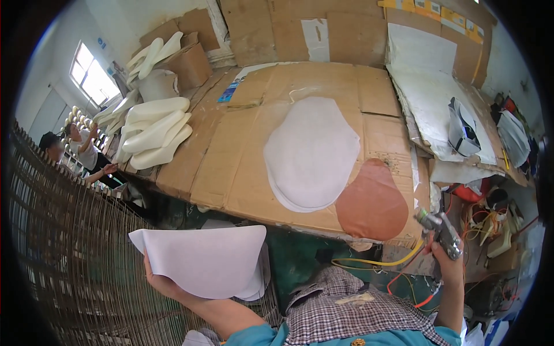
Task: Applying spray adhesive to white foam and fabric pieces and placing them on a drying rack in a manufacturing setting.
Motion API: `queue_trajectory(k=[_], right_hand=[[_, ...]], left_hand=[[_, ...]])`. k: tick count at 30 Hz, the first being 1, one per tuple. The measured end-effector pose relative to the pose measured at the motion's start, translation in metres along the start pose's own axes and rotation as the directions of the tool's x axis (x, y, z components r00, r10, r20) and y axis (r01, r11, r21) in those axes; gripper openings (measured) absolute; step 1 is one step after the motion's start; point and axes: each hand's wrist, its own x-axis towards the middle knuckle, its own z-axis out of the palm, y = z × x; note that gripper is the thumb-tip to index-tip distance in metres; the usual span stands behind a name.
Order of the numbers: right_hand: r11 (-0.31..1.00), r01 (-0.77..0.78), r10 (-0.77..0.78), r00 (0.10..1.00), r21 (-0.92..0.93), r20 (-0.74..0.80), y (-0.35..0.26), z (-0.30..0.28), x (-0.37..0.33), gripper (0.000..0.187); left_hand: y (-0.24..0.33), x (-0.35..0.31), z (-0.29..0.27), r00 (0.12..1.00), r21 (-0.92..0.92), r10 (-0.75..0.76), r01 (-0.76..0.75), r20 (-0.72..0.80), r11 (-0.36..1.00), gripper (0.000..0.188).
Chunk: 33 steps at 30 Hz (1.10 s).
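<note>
My left hand (160, 281) grips the edge of a pale lilac-white flexible sheet (210, 262) and holds it up at the lower left, off the table; some fingers are hidden behind it. On the right, my right hand (445, 257) is wrapped round a metal spray gun (443, 230) near the table's front right corner. Yellow and red hoses trail below that hand. A stack of pale sheets (311, 153) with a rounded outline lies on the cardboard-covered table (231, 155). Beside it, at the front right, sits a reddish-brown pear-shaped piece (372, 202).
Cream moulded foam pieces (156, 132) are heaped on the table's left. A wire rack (75, 248) stands along the left side. White sheeting and a grey-white object (463, 128) rest on the right bench. Two people (86, 144) are in the left background.
</note>
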Motion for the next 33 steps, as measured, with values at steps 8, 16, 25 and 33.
queue_trajectory(k=[8, 16, 25, 33], right_hand=[[0.998, -0.041, 0.036, 0.995, 0.056, 0.094, -0.001, -0.003, -0.015, 0.050], [0.996, -0.085, 0.084, 0.996, -0.021, -0.037, -0.007, -0.017, -0.021, 0.050], [0.995, -0.100, 0.095, 0.983, 0.024, 0.158, 0.000, -0.004, -0.017, 0.048], [0.993, -0.051, 0.061, 0.994, 0.108, -0.090, 0.009, -0.004, 0.018, 0.044]], left_hand=[[-0.019, 0.003, 0.003, 0.979, -0.054, 0.072, -0.063, 0.192, 0.997, 0.029], [-0.021, -0.007, 0.013, 0.983, 0.109, 0.090, -0.109, 0.163, 0.988, 0.028], [-0.022, 0.011, 0.001, 0.993, -0.002, -0.017, 0.018, 0.118, 1.000, 0.027], [-0.026, 0.010, -0.011, 0.992, -0.030, 0.039, -0.036, 0.117, 0.999, 0.027]])
